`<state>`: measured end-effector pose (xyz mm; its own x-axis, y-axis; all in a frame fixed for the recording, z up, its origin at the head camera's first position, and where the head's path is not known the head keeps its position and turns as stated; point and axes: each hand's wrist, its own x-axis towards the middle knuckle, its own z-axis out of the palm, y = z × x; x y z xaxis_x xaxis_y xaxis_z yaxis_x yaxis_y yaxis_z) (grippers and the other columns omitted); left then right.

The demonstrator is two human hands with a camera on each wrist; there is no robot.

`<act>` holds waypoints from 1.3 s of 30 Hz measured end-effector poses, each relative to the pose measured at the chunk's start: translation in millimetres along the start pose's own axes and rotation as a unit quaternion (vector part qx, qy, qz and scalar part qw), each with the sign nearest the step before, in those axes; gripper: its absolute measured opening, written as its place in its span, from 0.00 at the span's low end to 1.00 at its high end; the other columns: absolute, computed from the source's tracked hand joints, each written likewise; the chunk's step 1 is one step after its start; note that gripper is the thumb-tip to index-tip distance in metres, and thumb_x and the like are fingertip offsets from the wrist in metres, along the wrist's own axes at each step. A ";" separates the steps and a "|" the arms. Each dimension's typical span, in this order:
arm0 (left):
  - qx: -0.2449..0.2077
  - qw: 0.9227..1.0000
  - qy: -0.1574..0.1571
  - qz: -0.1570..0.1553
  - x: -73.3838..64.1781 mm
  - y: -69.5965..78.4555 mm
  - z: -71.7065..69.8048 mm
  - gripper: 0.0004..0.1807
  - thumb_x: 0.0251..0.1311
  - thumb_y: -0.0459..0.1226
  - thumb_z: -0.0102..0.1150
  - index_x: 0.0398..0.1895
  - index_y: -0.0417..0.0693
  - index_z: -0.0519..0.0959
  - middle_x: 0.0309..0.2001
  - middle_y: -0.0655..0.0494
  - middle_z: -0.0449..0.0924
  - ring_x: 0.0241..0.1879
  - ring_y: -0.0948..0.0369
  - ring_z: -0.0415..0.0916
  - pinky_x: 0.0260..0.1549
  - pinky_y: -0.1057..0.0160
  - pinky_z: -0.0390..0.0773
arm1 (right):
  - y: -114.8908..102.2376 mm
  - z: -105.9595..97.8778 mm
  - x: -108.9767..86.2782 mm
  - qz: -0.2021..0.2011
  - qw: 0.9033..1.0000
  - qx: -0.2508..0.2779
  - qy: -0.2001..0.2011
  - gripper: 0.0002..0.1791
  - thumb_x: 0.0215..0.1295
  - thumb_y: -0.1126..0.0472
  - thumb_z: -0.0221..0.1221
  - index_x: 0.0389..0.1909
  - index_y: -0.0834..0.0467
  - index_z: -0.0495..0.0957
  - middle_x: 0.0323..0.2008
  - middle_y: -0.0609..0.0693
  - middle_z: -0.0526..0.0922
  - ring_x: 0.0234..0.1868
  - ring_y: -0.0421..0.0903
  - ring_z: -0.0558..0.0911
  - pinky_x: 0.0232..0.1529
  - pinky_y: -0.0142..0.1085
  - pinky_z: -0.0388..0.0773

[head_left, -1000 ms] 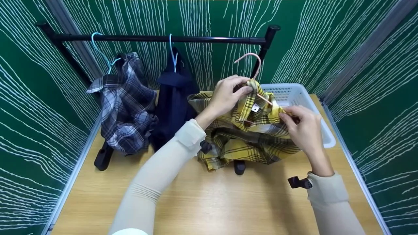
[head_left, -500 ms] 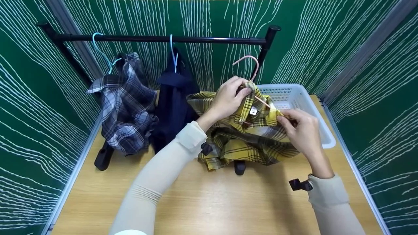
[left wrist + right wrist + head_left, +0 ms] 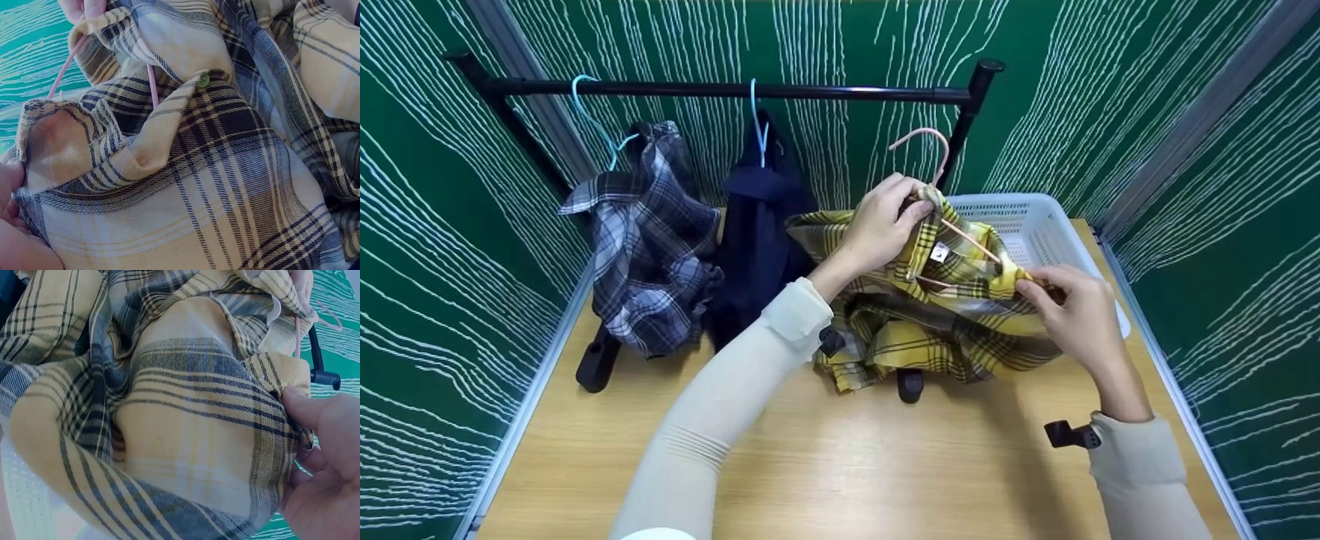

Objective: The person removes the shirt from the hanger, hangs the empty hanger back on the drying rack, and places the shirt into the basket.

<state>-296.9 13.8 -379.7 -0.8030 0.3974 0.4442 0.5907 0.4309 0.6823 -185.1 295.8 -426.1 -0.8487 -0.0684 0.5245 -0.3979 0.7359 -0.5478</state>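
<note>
- Label [image 3: 939, 253] inside shirt [image 3: 915, 339]: print illegible.
- Left hand [image 3: 883, 225], right hand [image 3: 1081, 311]: fingers pinch shirt; hanger [image 3: 972, 241] partly inside.
- Green button [image 3: 203, 81] on shirt: left wrist view only.

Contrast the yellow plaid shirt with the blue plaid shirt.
The yellow shirt is held by the left hand and right hand; the blue shirt hangs from the black rack. A pink hanger sits inside the yellow shirt; a light blue hanger bears the blue shirt. Both are plaid.

Soft glare and shadow on tabletop [image 3: 855, 465]
</note>
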 end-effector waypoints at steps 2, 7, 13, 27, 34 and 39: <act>0.002 1.000 0.000 0.001 -0.2 -0.5 0.2 0.11 0.78 0.41 0.59 0.52 0.44 0.84 0.50 0.52 0.81 0.51 0.59 0.78 0.57 0.66 0.73 | 2.8 -2.5 -2.4 0.011 1.000 0.000 -0.001 0.06 0.70 0.66 0.70 0.44 0.62 0.91 0.34 0.54 0.87 0.26 0.38 0.72 0.26 0.21 0.65; 0.003 1.000 0.000 0.000 0.0 -1.1 0.6 0.11 0.77 0.41 0.59 0.52 0.45 0.84 0.50 0.53 0.81 0.52 0.59 0.78 0.57 0.66 0.73 | 7.3 -8.5 -6.3 0.028 1.000 0.004 0.004 0.06 0.70 0.65 0.70 0.44 0.62 0.91 0.36 0.56 0.89 0.31 0.32 0.77 0.31 0.17 0.70; 0.001 1.000 0.003 0.003 0.0 -1.3 -0.2 0.11 0.77 0.41 0.59 0.52 0.44 0.84 0.50 0.53 0.81 0.51 0.59 0.78 0.57 0.67 0.73 | 10.1 -14.3 -10.4 0.044 0.999 0.019 0.003 0.08 0.70 0.66 0.70 0.46 0.63 0.91 0.39 0.58 0.90 0.33 0.27 0.79 0.35 0.15 0.73; -0.010 1.000 0.005 0.004 -2.4 -3.5 -4.5 0.11 0.78 0.41 0.58 0.53 0.45 0.83 0.49 0.53 0.79 0.49 0.60 0.76 0.54 0.67 0.72 | 20.9 -19.2 -20.4 0.085 0.996 0.029 0.014 0.09 0.72 0.61 0.69 0.46 0.63 0.91 0.35 0.39 0.86 0.32 0.33 0.79 0.33 0.18 0.74; -0.013 1.000 0.008 0.009 -3.1 -3.4 -4.8 0.11 0.78 0.41 0.58 0.53 0.45 0.83 0.48 0.53 0.79 0.48 0.61 0.76 0.54 0.67 0.72 | 27.1 -20.8 -26.7 0.129 0.989 0.069 0.002 0.13 0.73 0.59 0.68 0.50 0.64 0.89 0.35 0.33 0.86 0.34 0.33 0.80 0.34 0.19 0.77; -0.016 1.000 0.009 0.013 -2.9 -3.9 -5.0 0.11 0.78 0.41 0.58 0.53 0.45 0.83 0.49 0.53 0.79 0.50 0.60 0.76 0.56 0.68 0.71 | 29.7 -19.8 -30.1 0.158 0.983 0.093 0.000 0.16 0.74 0.57 0.67 0.52 0.66 0.88 0.36 0.34 0.86 0.35 0.34 0.80 0.35 0.19 0.78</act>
<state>-297.2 7.0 -380.8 -0.7892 0.3926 0.4722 0.6084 0.3950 0.6883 -164.5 333.0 -445.3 -0.9400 0.1447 0.3091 -0.1708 0.5846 -0.7931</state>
